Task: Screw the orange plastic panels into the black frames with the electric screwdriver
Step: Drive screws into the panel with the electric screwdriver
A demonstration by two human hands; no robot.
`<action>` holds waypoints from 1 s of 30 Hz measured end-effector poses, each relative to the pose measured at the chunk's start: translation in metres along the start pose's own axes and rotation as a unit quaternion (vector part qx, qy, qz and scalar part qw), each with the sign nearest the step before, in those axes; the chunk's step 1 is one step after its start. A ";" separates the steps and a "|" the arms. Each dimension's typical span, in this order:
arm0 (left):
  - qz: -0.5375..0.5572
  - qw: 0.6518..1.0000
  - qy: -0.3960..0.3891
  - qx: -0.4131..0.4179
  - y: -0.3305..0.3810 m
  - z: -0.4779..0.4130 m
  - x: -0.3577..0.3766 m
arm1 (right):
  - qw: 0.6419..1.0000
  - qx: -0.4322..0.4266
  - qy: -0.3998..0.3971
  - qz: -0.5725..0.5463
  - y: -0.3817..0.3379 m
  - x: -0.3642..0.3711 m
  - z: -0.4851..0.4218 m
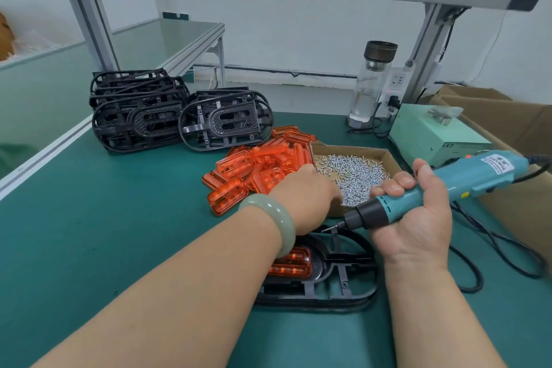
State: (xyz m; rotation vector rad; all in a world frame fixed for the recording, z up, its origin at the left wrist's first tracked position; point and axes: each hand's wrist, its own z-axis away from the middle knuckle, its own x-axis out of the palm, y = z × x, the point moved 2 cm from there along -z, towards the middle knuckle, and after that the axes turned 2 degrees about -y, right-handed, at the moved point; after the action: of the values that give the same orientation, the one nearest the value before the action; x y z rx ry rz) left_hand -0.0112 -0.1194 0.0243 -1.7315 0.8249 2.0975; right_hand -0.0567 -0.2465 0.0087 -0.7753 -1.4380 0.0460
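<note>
Fingers (397, 185) of right hand (418, 218) wrapped round stiff electric screwdriver (448, 185) mid-barrel; left hand (301, 200) over tiny, light screws (355, 173), hold unseen.

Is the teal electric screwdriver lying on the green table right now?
No, the right hand grips the teal electric screwdriver off the table, over the black oval plastic frame.

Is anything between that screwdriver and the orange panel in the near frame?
Yes: the left wrist passes over the orange panel while the left hand reaches into the screw box. The right hand holds the electric screwdriver beside it.
</note>
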 end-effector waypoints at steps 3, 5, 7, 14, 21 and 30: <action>0.004 1.000 0.015 -0.002 0.001 -0.006 0.000 | 1.000 -0.002 0.005 0.004 0.000 0.000 -0.001; -0.007 0.999 0.036 -0.004 0.002 -0.009 -0.001 | 1.000 -0.003 0.001 0.005 0.001 0.000 -0.002; -0.017 0.997 0.075 -0.008 0.001 -0.015 -0.003 | 1.000 -0.002 -0.002 0.008 0.001 0.000 -0.002; -0.067 0.993 0.010 -0.094 0.004 -0.042 0.001 | 1.000 0.009 -0.010 0.011 0.003 0.000 -0.003; -0.113 0.990 0.055 -0.064 0.015 -0.044 -0.004 | 0.999 0.021 -0.024 0.027 0.007 0.001 -0.002; 0.124 0.978 0.160 -0.049 0.003 -0.018 -0.013 | 0.999 0.023 -0.033 0.025 0.008 0.001 -0.002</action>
State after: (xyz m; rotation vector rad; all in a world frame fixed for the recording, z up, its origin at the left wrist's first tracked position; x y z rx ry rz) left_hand 0.0042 -0.1304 0.0352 -2.1565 1.0923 2.0687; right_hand -0.0516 -0.2412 0.0060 -0.7778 -1.4749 0.1441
